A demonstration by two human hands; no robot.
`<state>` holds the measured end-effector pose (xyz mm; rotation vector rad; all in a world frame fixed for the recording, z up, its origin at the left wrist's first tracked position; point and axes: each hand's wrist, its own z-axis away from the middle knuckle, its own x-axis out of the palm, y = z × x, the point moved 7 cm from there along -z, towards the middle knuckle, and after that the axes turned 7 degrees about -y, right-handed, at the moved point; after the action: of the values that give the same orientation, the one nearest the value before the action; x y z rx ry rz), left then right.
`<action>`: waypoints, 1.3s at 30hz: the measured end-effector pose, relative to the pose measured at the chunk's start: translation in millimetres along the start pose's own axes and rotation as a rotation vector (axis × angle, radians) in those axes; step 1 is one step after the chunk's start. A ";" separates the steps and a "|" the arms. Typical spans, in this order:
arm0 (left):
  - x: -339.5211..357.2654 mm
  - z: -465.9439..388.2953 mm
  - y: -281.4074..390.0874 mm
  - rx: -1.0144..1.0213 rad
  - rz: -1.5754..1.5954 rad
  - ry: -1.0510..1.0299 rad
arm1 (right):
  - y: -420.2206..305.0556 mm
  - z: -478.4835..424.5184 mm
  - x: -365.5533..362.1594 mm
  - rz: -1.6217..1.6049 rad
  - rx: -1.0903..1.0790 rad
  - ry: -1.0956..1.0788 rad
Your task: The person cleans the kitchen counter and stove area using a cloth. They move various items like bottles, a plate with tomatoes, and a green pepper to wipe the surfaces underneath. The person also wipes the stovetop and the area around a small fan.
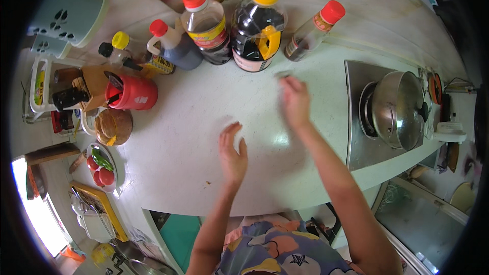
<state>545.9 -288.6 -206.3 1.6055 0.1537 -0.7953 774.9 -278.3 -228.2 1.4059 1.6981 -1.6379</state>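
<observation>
My left hand (233, 156) hovers over the middle of the white countertop (183, 133), fingers apart and nothing in it. Farther back, my right hand (296, 101) is blurred, its fingers bent. A small greyish patch shows at its fingertips; whether that is a held thing or a shadow, I cannot tell. Beyond this hand stand a large dark soy-sauce-type bottle (254, 26) with a yellow cap and handle, and a slim glass bottle (311, 34) with a red cap. A red-capped plastic bottle (206, 26) and a handled jug (175, 47) of dark liquid are to their left.
At right, a lidded steel pot (399, 110) sits on the gas hob (353, 149). Along the left are a red holder (139, 93), a wooden knife block (93, 84), a brown jar (120, 128) and a plate (119, 166) of tomatoes (106, 176) and green peppers (101, 159).
</observation>
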 end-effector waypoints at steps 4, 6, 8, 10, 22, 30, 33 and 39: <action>-20.0 -40.3 1.6 0.048 0.028 0.086 | -66.6 76.9 47.6 0.001 -0.290 -0.212; -32.5 -64.2 20.7 0.112 0.072 0.088 | -78.6 87.9 45.8 -0.172 -0.321 -0.366; -40.6 -88.4 49.6 0.208 0.089 0.059 | -62.4 68.5 22.0 -0.243 -0.137 -0.293; -42.9 -107.1 87.7 0.311 0.134 0.062 | -18.5 34.1 2.9 -0.356 0.267 -0.178; 29.1 -137.0 105.5 -0.076 0.859 0.168 | -20.6 48.0 -5.5 -0.255 0.017 -0.328; 23.7 -159.4 126.9 -0.061 0.975 0.016 | 23.8 -83.4 -71.5 -0.453 0.248 0.252; 35.8 -170.2 119.4 0.006 1.019 0.058 | 56.0 -92.4 -56.6 -0.465 0.302 0.220; 57.8 -163.5 119.7 0.022 0.962 0.078 | 91.5 -61.9 -76.4 -0.474 0.438 0.229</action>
<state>717.5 -184.2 -142.8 1.4909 -0.5441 0.0155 905.3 -268.4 -197.2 1.5052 1.9996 -2.2945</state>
